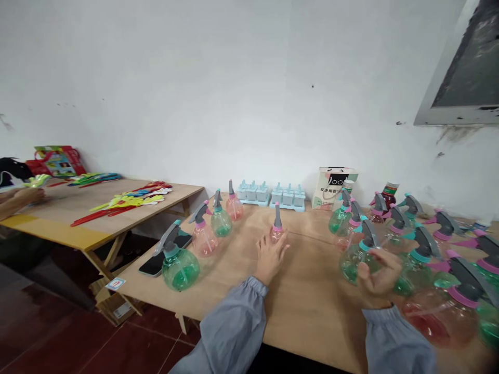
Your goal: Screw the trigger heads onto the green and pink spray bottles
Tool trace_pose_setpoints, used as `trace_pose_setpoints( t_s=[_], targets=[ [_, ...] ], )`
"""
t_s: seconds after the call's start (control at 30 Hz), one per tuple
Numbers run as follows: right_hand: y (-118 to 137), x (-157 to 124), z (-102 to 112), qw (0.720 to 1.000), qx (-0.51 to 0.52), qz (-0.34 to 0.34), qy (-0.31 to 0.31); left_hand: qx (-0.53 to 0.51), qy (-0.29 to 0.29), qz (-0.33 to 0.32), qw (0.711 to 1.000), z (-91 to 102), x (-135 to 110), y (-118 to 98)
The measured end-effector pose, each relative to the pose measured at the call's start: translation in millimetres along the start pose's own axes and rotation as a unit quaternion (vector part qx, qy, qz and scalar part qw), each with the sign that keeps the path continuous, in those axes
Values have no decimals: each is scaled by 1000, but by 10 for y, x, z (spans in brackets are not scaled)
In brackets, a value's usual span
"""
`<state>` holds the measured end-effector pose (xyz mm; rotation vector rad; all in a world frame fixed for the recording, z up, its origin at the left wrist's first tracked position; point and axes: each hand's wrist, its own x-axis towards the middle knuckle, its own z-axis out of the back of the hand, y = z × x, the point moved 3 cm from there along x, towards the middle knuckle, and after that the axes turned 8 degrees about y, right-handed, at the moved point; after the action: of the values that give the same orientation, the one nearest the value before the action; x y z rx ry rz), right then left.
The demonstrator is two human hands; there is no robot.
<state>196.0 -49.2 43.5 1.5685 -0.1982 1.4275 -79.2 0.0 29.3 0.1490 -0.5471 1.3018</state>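
My left hand (270,255) reaches forward over the wooden table (307,306), fingers curled around the base of a pink spray bottle (276,225) with a grey trigger head. My right hand (380,274) is closed on a green spray bottle (353,259) with a teal collar, at the edge of a crowd of several pink and green spray bottles (440,270) on the right. Both arms wear grey sleeve covers.
Green and pink spray bottles (179,262) stand in a row on the left, beside a black phone (156,262). Light-blue moulds (273,195) and a white box (331,188) line the wall. A second table (70,213) at left holds coloured items, with another person's hand (27,196).
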Motion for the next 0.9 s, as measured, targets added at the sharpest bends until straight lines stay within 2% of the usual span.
trace_pose_setpoints(
  t_s=[0.07, 0.1, 0.2, 0.27, 0.33, 0.43, 0.5, 0.53, 0.57, 0.6, 0.63, 0.67, 0.7, 0.73, 0.77, 0.83, 0.9],
  targets=[
    [242, -10, -283, 995, 45, 44, 81, 3, -3, -28, 1000, -8, -39, -75],
    [345, 3, -465, 988, 67, 40, 135, 5, -6, -45, 999, -10, -65, -115],
    [506, 72, -973, 960, 146, -30, 236, 5, -2, -102, 995, -13, -149, -224],
    [500, 90, -1195, 935, 210, -80, 273, -1, 7, -142, 990, -12, -194, -277],
    [439, 72, -1291, 912, 260, -129, 290, -14, 15, -182, 983, -6, -221, -303],
    [342, 36, -1249, 903, 289, -167, 272, -34, 16, -240, 970, 35, -260, -268],
    [292, 29, -1189, 898, 307, -187, 253, -48, -28, -245, 968, 139, -323, -143],
    [266, 28, -1169, 891, 323, -206, 244, -52, -80, -215, 972, 234, -372, -31],
    [239, 25, -1160, 878, 346, -233, 233, -55, -153, -157, 974, 359, -439, 120],
    [213, 18, -1161, 862, 373, -262, 222, -51, -256, -69, 963, 515, -534, 307],
    [191, 9, -1170, 844, 398, -288, 212, -38, -359, 51, 931, 679, -657, 523],
    [178, -3, -1184, 829, 418, -309, 206, -26, -450, 162, 878, 835, -799, 736],
    [172, -15, -1202, 817, 433, -324, 203, -19, -520, 239, 819, 975, -936, 934],
    [176, -27, -1220, 806, 444, -333, 204, -10, -509, 285, 812, 1087, -1010, 1123],
    [188, -37, -1237, 798, 454, -338, 210, 3, -474, 327, 818, 1175, -1060, 1307],
    [227, -54, -1262, 781, 472, -343, 224, -26, -364, 418, 832, 1247, -1124, 1656],
    [272, -69, -1271, 764, 487, -350, 239, -84, -252, 454, 851, 1204, -1143, 1880]
  ],
)
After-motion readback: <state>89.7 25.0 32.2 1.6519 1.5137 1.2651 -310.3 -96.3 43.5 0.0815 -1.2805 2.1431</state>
